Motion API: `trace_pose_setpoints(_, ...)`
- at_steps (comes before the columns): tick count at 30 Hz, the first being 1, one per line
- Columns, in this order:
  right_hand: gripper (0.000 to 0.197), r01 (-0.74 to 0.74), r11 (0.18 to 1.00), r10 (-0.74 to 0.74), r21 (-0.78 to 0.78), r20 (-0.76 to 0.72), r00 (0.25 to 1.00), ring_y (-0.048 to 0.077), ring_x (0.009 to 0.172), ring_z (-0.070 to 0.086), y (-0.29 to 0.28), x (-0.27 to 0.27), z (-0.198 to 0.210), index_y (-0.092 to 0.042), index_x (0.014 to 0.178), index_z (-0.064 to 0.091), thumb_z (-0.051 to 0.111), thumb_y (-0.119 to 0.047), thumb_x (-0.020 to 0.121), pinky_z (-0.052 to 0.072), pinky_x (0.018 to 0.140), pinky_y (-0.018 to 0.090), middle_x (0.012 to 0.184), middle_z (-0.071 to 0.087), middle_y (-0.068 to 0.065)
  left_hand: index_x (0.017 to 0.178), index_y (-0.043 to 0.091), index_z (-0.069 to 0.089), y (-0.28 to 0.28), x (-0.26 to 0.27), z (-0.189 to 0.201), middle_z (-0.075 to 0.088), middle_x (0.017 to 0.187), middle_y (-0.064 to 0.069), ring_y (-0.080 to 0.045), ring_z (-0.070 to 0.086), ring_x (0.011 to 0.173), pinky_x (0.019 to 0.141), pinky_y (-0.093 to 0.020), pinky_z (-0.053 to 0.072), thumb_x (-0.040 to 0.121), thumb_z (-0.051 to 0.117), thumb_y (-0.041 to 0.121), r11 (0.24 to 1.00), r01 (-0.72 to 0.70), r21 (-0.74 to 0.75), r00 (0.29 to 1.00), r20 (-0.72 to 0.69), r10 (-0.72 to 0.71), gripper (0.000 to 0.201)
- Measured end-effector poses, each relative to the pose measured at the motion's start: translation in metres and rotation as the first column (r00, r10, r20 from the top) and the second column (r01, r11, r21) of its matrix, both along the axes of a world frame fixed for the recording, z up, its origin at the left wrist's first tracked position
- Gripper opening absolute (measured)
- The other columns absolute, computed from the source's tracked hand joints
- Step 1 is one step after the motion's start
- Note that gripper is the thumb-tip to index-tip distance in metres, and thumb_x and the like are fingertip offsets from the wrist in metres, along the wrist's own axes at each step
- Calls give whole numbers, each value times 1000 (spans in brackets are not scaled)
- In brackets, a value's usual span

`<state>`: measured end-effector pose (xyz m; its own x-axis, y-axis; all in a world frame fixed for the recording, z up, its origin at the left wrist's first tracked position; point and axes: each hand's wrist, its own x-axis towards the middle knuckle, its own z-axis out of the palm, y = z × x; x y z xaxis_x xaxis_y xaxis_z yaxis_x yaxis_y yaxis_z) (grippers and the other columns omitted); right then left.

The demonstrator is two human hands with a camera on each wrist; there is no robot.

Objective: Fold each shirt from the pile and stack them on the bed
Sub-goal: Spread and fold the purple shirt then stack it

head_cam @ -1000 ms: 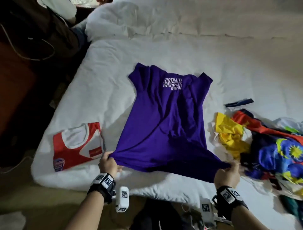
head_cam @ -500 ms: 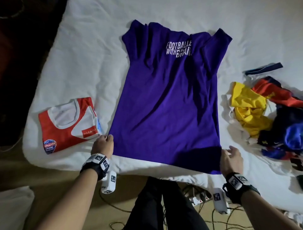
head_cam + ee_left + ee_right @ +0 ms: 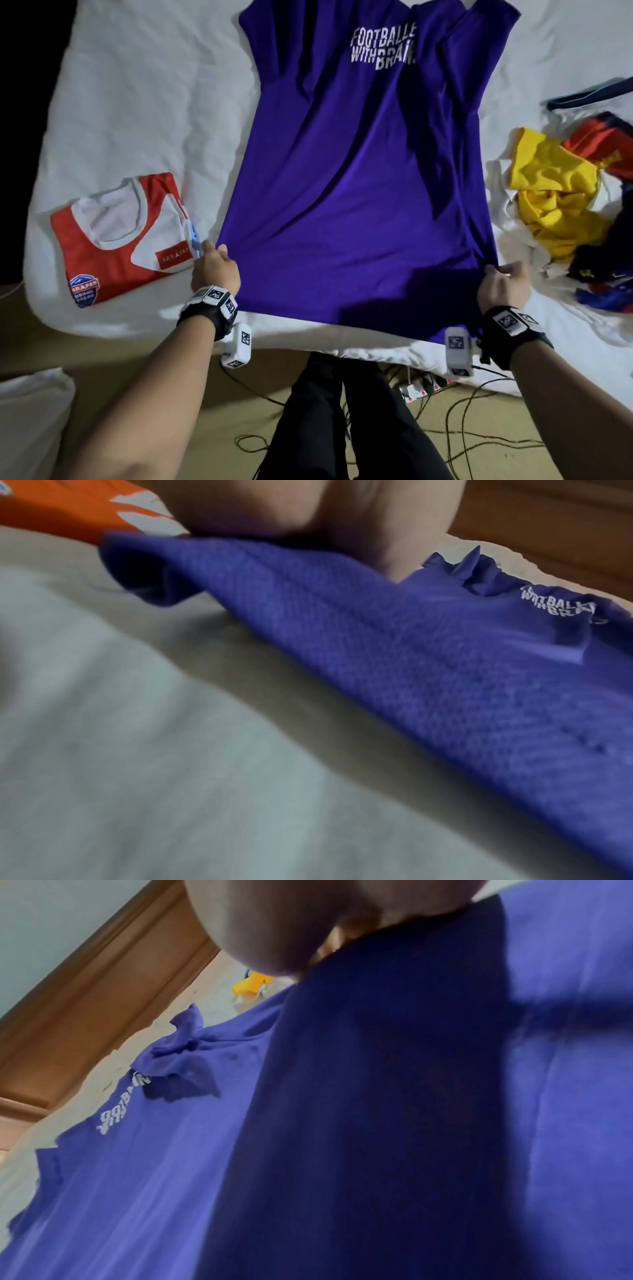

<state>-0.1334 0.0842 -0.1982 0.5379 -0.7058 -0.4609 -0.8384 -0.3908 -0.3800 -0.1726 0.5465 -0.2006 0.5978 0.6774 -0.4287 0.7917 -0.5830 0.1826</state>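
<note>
A purple shirt [image 3: 359, 178] with white lettering lies spread down the white bed [image 3: 137, 102], collar far from me. My left hand [image 3: 214, 265] grips its near left edge, my right hand [image 3: 503, 282] pinches its near right edge, and the cloth between them is lifted into folds. The hem hangs over the bed's front edge. In the left wrist view the purple shirt [image 3: 411, 669] runs under my palm; in the right wrist view the purple shirt [image 3: 377, 1123] fills the frame. A folded red and white shirt [image 3: 116, 240] lies at the left. The pile of unfolded shirts [image 3: 561, 205] sits at the right.
A dark strap [image 3: 589, 96] lies on the sheet beyond the pile. Cables and a power strip [image 3: 418, 390] trail on the floor below the bed edge, beside my dark trouser legs [image 3: 342, 428]. A white pillow [image 3: 30, 421] sits at the lower left.
Half a second ago both hands lay at the flattened hem's corners with the right one open; now both grip the side edges a little further up and lift the cloth. The camera has moved closer.
</note>
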Motion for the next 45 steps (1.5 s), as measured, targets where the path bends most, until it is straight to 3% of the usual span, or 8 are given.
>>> trace_pose_setpoints(12, 52, -143, 988, 134, -55, -143, 981, 43, 111, 61, 9, -31, 8, -17, 113, 53, 39, -64, 96, 43, 90, 47, 119, 64, 27, 130, 6, 48, 6, -18, -1, 61, 123, -29, -49, 58, 112, 88, -52, 43, 109, 32, 39, 999, 13, 38, 997, -77, -10, 43)
trace_pose_setpoints(20, 51, -301, 930, 313, -211, 26, 949, 40, 122, 45, 21, -64, 10, -12, 124, 48, 49, -52, 93, 37, 98, 54, 129, 51, 20, 124, 7, 51, -12, -25, 11, 51, 131, -27, -47, 50, 118, 93, -58, 43, 101, 49, 32, 970, 165, 176, 986, -17, -165, 34)
trace_pose_setpoints(27, 49, -200, 972, 200, -127, -17, 980, 38, 130, 44, 27, -66, 7, -12, 135, 48, 46, -48, 102, 29, 107, 53, 140, 52, 16, 152, 20, 43, -105, -33, 2, 25, 164, -22, -45, 23, 150, 114, -65, 27, 101, 51, 40, 601, 783, 160, 593, 97, -799, 56)
trace_pose_setpoints(30, 26, -252, 964, 239, -81, -145, 960, 38, 115, 57, 13, -53, 0, -22, 109, 54, 45, -46, 102, 30, 102, 48, 119, 67, 16, 160, 26, 28, -113, -31, -23, 14, 169, -16, -40, 18, 154, 117, -68, 24, 103, 37, 50, 428, 900, 80, 428, 18, -903, 62)
trace_pose_setpoints(33, 12, -127, 982, 96, -138, -211, 973, 39, 122, 51, 2, -43, -2, -21, 105, 52, 50, -31, 100, 32, 103, 49, 125, 61, 20, 160, 23, 27, -111, -25, -33, 19, 169, -14, -40, 19, 154, 117, -70, 17, 101, 28, 52, 578, 811, 95, 585, -72, -808, 67)
trace_pose_setpoints(36, 37, -150, 958, 130, -243, -95, 987, 39, 133, 38, 15, -34, -2, -16, 127, 50, 60, -22, 92, 30, 106, 53, 141, 46, 17, 157, 11, 35, -122, -8, -25, 21, 166, -22, -45, 15, 153, 117, -72, 14, 100, 35, 47, 689, 711, 137, 701, -77, -709, 67)
trace_pose_setpoints(41, 61, -514, 834, 527, -202, 12, 850, 35, 150, 20, 57, 1, -4, -13, 149, 38, 59, -28, 94, 18, 118, 51, 165, 24, 13, 162, 17, 20, -175, 32, -13, 3, 170, -18, -38, -1, 157, 122, -65, 7, 103, 40, 47, 463, 884, 68, 460, 56, -886, 69)
trace_pose_setpoints(45, 58, -590, 789, 603, -170, 36, 797, 32, 154, 13, 60, 52, -12, -12, 153, 34, 52, -28, 100, 14, 122, 50, 168, 17, 10, 163, 17, 17, -206, 84, -18, -3, 171, -16, -36, -6, 157, 124, -62, 3, 106, 36, 46, 426, 905, 25, 421, 104, -901, 67)
